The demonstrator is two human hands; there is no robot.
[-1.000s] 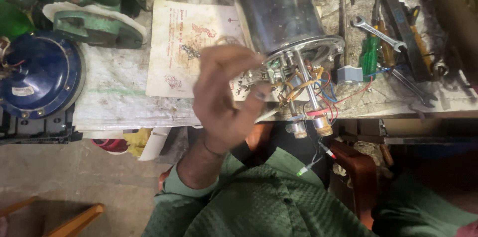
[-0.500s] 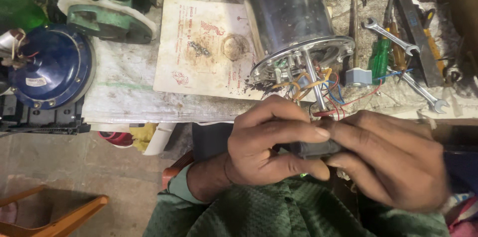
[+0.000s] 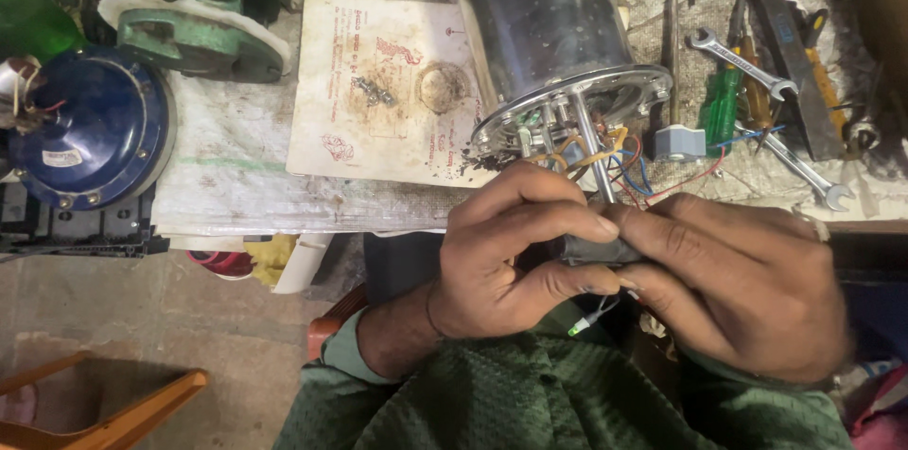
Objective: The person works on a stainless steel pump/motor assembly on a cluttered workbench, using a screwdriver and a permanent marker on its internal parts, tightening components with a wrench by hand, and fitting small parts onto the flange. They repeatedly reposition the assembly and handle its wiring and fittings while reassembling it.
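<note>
Both hands are curled tight around a small dark grey part (image 3: 591,250), held just in front of the person's chest. The left hand (image 3: 506,256) pinches its near end between thumb and bent fingers; the right hand (image 3: 747,289) closes over the other end, fingertips meeting the left's — neither hand is spread at all. A thin wire with a green tip (image 3: 588,320) hangs from under the part. Both wrists come up out of green sleeves, knuckles turned toward the bench.

Just beyond the hands lies a steel cylinder (image 3: 544,15) on its side, its flanged end full of coloured wires (image 3: 619,162). It rests on a cluttered workbench (image 3: 236,176) covered with white sheeting. A stained printed paper (image 3: 378,81) lies left of it, a blue round housing (image 3: 90,129) farther left, and spanners (image 3: 747,58) and a green-handled screwdriver (image 3: 724,95) to the right. Below — a bare concrete floor.
</note>
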